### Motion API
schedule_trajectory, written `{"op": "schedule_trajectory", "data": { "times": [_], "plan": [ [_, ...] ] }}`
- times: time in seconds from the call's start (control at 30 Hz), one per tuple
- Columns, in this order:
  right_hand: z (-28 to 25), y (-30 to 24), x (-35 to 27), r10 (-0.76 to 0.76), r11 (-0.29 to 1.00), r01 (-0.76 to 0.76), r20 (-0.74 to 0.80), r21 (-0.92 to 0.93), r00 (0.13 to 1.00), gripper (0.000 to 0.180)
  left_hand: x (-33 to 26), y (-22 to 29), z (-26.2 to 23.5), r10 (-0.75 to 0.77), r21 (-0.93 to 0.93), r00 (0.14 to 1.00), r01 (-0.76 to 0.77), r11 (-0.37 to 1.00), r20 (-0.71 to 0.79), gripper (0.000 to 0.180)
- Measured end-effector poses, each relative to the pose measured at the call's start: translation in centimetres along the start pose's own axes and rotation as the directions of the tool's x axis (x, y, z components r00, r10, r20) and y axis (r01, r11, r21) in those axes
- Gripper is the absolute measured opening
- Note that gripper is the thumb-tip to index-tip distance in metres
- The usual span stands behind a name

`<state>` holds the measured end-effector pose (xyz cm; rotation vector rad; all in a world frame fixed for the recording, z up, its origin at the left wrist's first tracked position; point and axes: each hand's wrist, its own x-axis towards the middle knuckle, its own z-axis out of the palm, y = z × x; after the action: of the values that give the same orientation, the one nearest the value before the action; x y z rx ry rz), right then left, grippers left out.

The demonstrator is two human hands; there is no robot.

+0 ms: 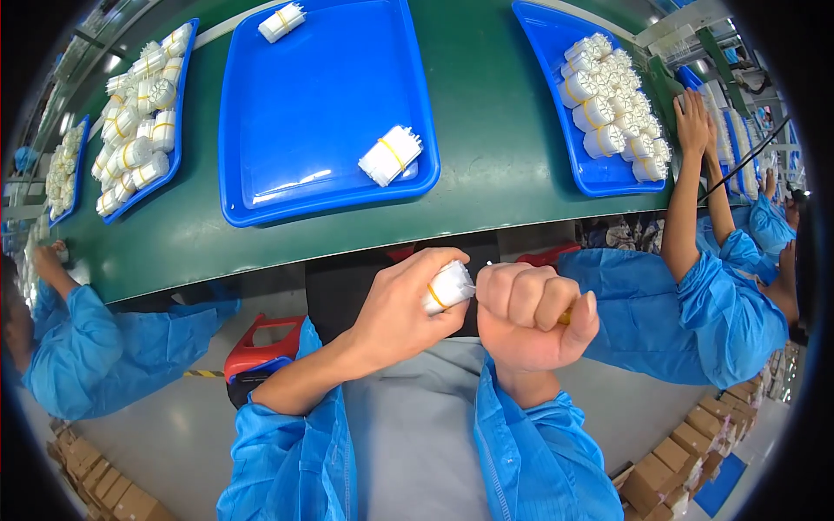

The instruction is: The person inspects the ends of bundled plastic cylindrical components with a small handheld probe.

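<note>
In front of my chest my left hand (395, 304) is closed around a bundle of thin white pieces (449, 287) with a yellow rubber band round it. Close by its right end is my right hand (532, 313), fingers curled in. A little yellow shows at the right hand's curled fingers. Whether its fingertips grip a piece of the bundle is hidden. On the green table beyond lies a blue tray (304, 130). One banded white bundle (391, 156) rests in its near right corner and another white bundle (281, 23) at its far edge.
Blue trays heaped with banded white bundles stand at the left (135, 122) and right (612, 104). Co-workers in blue gowns sit on both sides; one person's hands (693, 126) reach over the table at right. A red stool (261, 343) and cardboard boxes (651, 473) are below.
</note>
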<state>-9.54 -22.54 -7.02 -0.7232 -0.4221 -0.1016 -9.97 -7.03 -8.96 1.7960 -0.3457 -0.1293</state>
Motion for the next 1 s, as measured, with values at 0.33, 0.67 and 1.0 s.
{"op": "schedule_trajectory", "data": {
  "times": [0.33, 0.67, 1.0],
  "plan": [
    [-0.4, -0.1, 0.7, -0.004, 0.993, 0.015, -0.086, 0.119, 0.996, 0.051, 0.4, -0.6, -0.6, -0.079, -0.298, 0.995, 0.094, 0.95, 0.062, 0.047],
    [-0.9, 0.0, 0.2, -0.017, 0.996, 0.022, -0.067, 0.081, 0.998, 0.05, -0.3, -0.6, -1.2, -0.181, -0.552, 0.96, 0.272, 0.788, 0.215, 0.045],
    [-1.4, -0.4, 0.0, -0.046, 0.997, 0.051, -0.088, 0.062, 0.995, 0.049, -0.4, -1.3, -1.4, -0.156, -0.855, 0.934, 0.358, 0.375, 0.322, 0.06]
  ]
}}
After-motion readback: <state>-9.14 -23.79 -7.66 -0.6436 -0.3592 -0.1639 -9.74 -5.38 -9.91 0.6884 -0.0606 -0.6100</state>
